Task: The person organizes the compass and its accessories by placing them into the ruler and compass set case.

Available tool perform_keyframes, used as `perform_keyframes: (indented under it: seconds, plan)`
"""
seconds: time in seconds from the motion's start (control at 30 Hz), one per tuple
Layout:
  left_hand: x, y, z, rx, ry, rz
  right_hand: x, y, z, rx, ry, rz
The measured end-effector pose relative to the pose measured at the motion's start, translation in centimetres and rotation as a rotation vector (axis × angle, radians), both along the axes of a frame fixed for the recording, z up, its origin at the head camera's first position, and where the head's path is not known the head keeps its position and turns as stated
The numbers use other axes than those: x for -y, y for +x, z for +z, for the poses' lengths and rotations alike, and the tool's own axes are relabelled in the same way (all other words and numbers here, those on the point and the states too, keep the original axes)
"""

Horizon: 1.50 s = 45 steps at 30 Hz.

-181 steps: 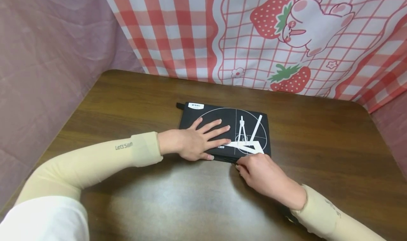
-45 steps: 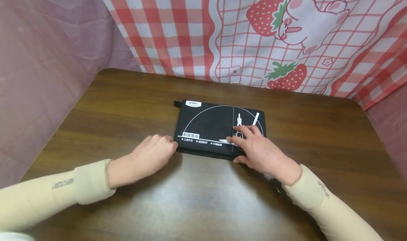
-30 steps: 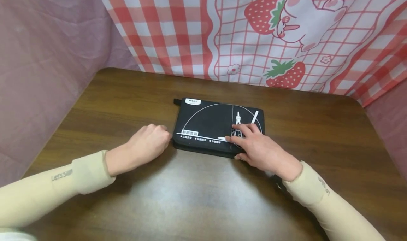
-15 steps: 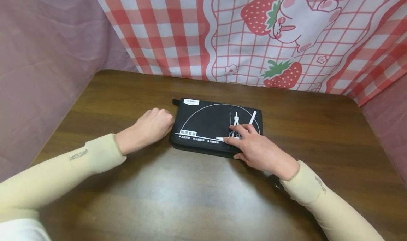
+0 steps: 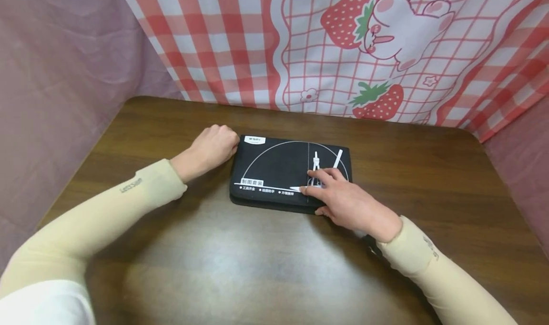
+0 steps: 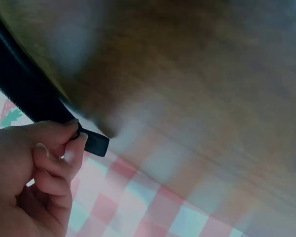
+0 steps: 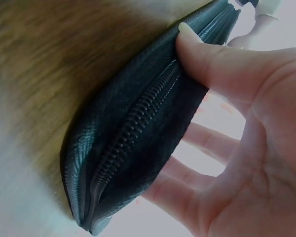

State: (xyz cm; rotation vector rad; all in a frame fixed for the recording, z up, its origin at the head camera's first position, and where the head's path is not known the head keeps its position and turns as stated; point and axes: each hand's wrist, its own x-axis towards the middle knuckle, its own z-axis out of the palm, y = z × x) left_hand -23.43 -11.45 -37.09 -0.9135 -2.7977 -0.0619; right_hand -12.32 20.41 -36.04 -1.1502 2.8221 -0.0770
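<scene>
A black zippered pouch (image 5: 279, 163), printed with a white compass, set-square shapes and lettering, lies flat on the wooden table. At its far left corner, my left hand (image 5: 213, 148) is curled. In the left wrist view, that hand's thumb and index finger pinch a small zipper pull, mostly hidden by the fingertips, next to a black fabric tab (image 6: 96, 144). My right hand (image 5: 349, 201) holds the pouch's near right part, with fingers spread on top and thumb against the front edge. The right wrist view shows the zipper teeth (image 7: 138, 116) meshed along that edge.
The brown table (image 5: 206, 248) runs up to a red-and-white checked cloth (image 5: 223, 44) with strawberry and rabbit prints behind it. Pinkish fabric (image 5: 77, 58) hangs at the left side. Cream sleeves (image 5: 107, 210) cover both forearms.
My left hand lay flat on the pouch, then went to its near left corner and up the left side to the far corner. My right hand left the front edge to hold the right part.
</scene>
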Motion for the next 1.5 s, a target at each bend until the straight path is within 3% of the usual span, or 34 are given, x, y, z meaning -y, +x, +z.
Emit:
perform_keyframes:
  seconds: [0.2,0.43,0.57,0.7,0.8,0.93,1.13,1.5]
  plan:
    - [-0.2,-0.6,-0.2,0.002,0.011,0.013,0.1,-0.1,0.0,-0.002,0.012,-0.017]
    - [-0.2,-0.1,-0.1,0.013,0.015,0.029,0.1,0.1,-0.2,-0.01,-0.003,-0.027]
    - [-0.1,0.7,-0.1,-0.046,0.013,0.027,0.3,0.4,-0.4,-0.031,-0.018,-0.038]
    - [0.0,1.7,-0.4,-0.136,0.002,-0.027,0.5,0.7,-0.7,-0.063,-0.033,-0.031]
    - [0.1,2.4,-0.4,-0.165,-0.024,-0.072,0.6,0.9,-0.9,-0.081,-0.037,-0.03]
    - [0.0,2.8,-0.1,-0.134,-0.082,-0.107,0.5,0.9,-0.8,-0.095,-0.039,-0.033]
    - [-0.4,3.0,0.4,-0.047,-0.138,-0.11,0.2,1.1,-0.6,-0.112,-0.04,-0.034]
    - [-0.6,3.3,0.8,-0.014,-0.191,-0.083,0.1,1.1,-0.6,-0.123,-0.045,-0.023]
